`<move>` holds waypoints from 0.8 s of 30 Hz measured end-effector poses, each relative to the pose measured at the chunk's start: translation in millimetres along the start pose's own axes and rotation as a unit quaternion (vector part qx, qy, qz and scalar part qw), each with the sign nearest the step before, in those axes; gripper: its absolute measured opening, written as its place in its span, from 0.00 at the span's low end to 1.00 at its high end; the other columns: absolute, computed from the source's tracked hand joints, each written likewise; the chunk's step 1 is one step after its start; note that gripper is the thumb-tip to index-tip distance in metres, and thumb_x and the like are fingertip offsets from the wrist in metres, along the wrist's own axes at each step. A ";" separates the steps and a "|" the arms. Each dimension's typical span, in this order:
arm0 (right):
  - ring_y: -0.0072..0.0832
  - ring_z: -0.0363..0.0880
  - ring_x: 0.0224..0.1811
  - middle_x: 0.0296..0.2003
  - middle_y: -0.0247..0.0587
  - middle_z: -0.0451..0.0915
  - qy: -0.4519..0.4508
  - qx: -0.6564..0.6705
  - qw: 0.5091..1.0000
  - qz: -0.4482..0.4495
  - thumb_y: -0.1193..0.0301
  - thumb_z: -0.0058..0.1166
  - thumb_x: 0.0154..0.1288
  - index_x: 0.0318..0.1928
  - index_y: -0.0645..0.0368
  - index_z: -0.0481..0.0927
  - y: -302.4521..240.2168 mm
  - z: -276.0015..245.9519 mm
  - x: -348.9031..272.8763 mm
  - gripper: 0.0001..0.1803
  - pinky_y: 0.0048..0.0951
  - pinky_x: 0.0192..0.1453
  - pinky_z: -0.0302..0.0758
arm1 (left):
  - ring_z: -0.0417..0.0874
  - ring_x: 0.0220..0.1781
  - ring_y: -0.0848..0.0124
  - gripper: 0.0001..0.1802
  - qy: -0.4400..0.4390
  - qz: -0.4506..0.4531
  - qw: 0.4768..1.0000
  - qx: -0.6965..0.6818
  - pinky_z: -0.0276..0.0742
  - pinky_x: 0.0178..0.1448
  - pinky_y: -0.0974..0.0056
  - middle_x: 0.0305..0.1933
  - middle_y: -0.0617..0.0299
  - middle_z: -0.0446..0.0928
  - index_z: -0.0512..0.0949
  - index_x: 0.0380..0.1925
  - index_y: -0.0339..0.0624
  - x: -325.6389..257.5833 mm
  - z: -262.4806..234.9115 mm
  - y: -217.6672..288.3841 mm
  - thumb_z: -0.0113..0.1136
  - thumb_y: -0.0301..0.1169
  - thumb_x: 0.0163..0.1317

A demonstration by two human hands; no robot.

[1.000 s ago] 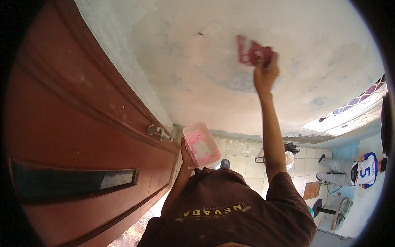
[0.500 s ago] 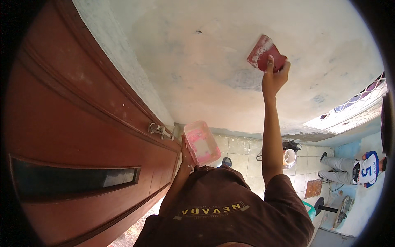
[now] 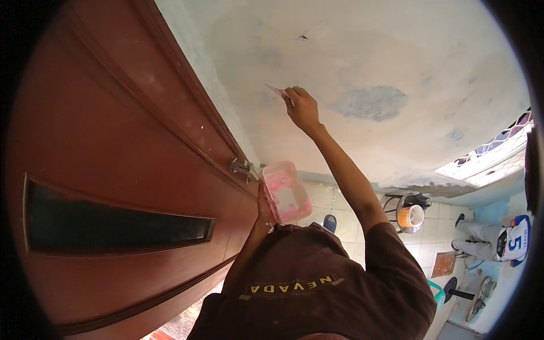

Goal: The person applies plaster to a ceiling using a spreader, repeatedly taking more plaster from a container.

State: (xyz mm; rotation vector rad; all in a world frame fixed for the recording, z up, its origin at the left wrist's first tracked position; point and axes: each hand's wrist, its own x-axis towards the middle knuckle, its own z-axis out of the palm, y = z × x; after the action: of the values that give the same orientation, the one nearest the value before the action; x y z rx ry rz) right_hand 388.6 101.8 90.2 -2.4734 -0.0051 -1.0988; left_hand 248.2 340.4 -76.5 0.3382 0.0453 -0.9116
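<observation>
My right hand (image 3: 303, 107) is closed on a dark red putty spreader (image 3: 280, 92), seen nearly edge-on at the plastered wall (image 3: 255, 122). Whether the blade touches the wall I cannot tell. A grey patch (image 3: 374, 103) shows on the wall right of that hand, and a small dark hole (image 3: 303, 38) lies above it. At waist height my left hand (image 3: 264, 207) grips the side of a clear plastic tub (image 3: 307, 207), its fingers partly hidden. Pink paste smears the tub's bottom and walls.
A reddish-brown door (image 3: 124, 153) with a metal handle (image 3: 242, 166) stands close on my left. On the right, a stool (image 3: 391, 207) carries an orange-and-white container (image 3: 410, 216). Farther right is another person (image 3: 498, 238), near a window with a white grille (image 3: 487, 156).
My right hand has swung left and slightly down with the spreader, which has turned from face-on to edge-on. The grey patch is now uncovered. My left hand still holds the tub.
</observation>
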 end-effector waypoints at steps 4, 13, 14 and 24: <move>0.44 0.83 0.43 0.40 0.43 0.83 0.111 -0.071 0.991 -0.009 0.74 0.60 0.66 0.42 0.55 0.83 29.6 -1.6 16.0 0.06 0.43 0.44 0.82 | 0.76 0.69 0.53 0.46 -0.088 -0.060 0.992 -0.067 0.76 0.69 0.40 0.69 0.51 0.73 0.64 0.74 0.46 8.4 -32.0 10.7 0.40 0.70 0.72; 0.34 0.90 0.41 0.39 0.48 0.89 0.328 -0.025 0.940 0.094 0.77 0.60 0.68 0.49 0.63 0.81 51.9 -207.1 42.5 0.10 0.33 0.48 0.82 | 0.78 0.66 0.52 0.40 -0.062 -0.070 0.992 -0.083 0.76 0.67 0.36 0.65 0.54 0.76 0.69 0.69 0.49 -13.8 1.5 10.8 0.50 0.65 0.68; 0.33 0.89 0.40 0.39 0.46 0.89 0.329 0.014 0.939 0.094 0.73 0.63 0.69 0.49 0.63 0.81 50.5 -206.9 37.5 0.12 0.32 0.47 0.81 | 0.80 0.63 0.51 0.35 -0.031 -0.082 0.993 -0.079 0.77 0.63 0.34 0.61 0.57 0.79 0.74 0.63 0.51 -13.5 9.3 13.1 0.58 0.60 0.64; 0.52 0.85 0.39 0.37 0.53 0.84 0.204 -0.080 0.975 0.045 0.79 0.58 0.62 0.43 0.59 0.79 64.8 -132.3 30.4 0.08 0.45 0.43 0.79 | 0.76 0.69 0.53 0.47 -0.058 -0.030 0.997 -0.032 0.76 0.70 0.40 0.69 0.52 0.73 0.64 0.74 0.46 5.8 3.6 -7.3 0.41 0.72 0.71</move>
State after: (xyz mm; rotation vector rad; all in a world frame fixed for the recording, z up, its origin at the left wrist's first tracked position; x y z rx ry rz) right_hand 327.3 -13.2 165.3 -2.3062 0.3251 -1.5998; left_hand 245.7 330.7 -76.1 0.2240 -0.0221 -0.9858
